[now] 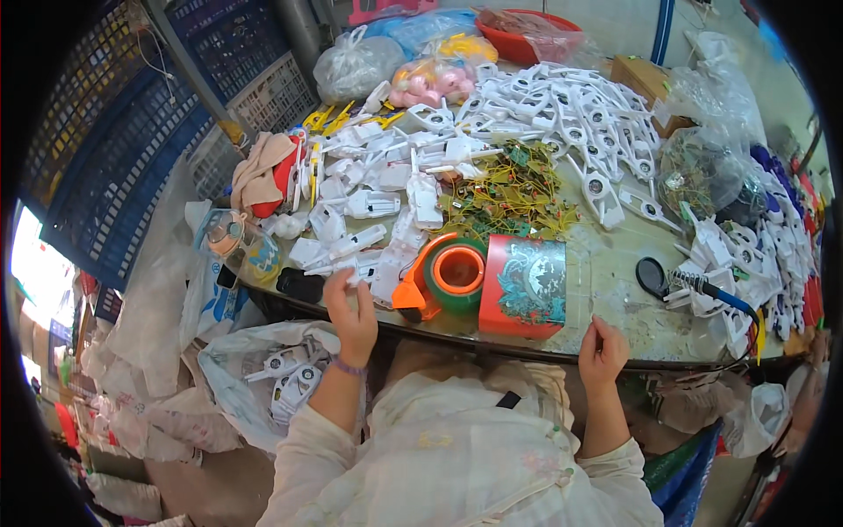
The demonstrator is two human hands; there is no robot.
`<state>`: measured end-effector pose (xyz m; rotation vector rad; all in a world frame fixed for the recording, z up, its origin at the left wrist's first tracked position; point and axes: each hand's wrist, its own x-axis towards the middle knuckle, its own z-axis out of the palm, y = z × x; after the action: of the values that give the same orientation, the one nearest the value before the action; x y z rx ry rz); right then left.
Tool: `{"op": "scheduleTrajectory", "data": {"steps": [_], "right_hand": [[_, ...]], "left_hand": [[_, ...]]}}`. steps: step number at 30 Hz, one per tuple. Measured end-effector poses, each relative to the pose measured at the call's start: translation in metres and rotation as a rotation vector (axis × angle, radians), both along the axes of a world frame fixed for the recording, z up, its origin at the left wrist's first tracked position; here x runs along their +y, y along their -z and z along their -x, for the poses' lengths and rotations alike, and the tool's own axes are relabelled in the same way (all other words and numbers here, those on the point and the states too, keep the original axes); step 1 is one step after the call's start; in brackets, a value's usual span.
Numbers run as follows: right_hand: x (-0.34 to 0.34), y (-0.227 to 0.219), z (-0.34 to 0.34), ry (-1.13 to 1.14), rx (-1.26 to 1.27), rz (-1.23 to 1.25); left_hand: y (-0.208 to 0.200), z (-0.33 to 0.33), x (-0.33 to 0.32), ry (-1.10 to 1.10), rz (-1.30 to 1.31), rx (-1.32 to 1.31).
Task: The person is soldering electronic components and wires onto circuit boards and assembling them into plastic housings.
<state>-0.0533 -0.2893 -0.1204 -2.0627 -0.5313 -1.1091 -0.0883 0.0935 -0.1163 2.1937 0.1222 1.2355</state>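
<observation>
Head view: two bare hands are showing at the near edge of the desk [606, 272], with the red box [524, 285] and the orange tape dispenser [413, 294] standing between them.
Left hand [349, 321]: thumb and fingertips are sitting close together at a small white piece [354, 277]; whether they are gripping it, I cannot tell.
Right hand [604, 351]: fingers are curling, thumb near forefinger, just beside the box; no object is clearly showing there, though something thin could be hiding.
White parts [373, 204]: they are lying loosely heaped beyond the left hand, so a careless pull could be sending neighbours sliding.
Dark object [300, 285]: it is resting by the desk's front edge near the left hand, where a forearm's bump could be knocking it off.
Box: it is standing by the front edge, so a catching sleeve could be tipping it.
Wired bundle [509, 189]: its strands are crossing one another; tugging one could be tangling or snapping others.
Blue-handled tool [727, 295]: it is looking like a soldering iron; if hot, it could be marking the white frames [716, 255] beside it.
Black cord [756, 334]: it is looping near the edge; snagging it could be dragging the tool.
</observation>
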Motion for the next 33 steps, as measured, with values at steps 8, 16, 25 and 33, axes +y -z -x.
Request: {"op": "scheduleTrajectory", "data": {"steps": [8, 16, 25, 33], "right_hand": [[0.003, 0.002, -0.002, 0.105, 0.003, 0.122], [0.0, -0.002, -0.001, 0.038, 0.061, 0.207], [-0.004, -0.006, 0.0, -0.076, 0.07, 0.231], [-0.007, -0.01, 0.002, -0.051, 0.163, 0.19]], "left_hand": [[-0.042, -0.046, 0.007, 0.023, -0.272, -0.037], [-0.055, -0.174, 0.035, 0.047, -0.033, 0.439], [-0.079, -0.224, 0.051, 0.12, -0.583, 0.855], [-0.105, -0.219, 0.061, 0.232, -0.694, 0.626]]}}
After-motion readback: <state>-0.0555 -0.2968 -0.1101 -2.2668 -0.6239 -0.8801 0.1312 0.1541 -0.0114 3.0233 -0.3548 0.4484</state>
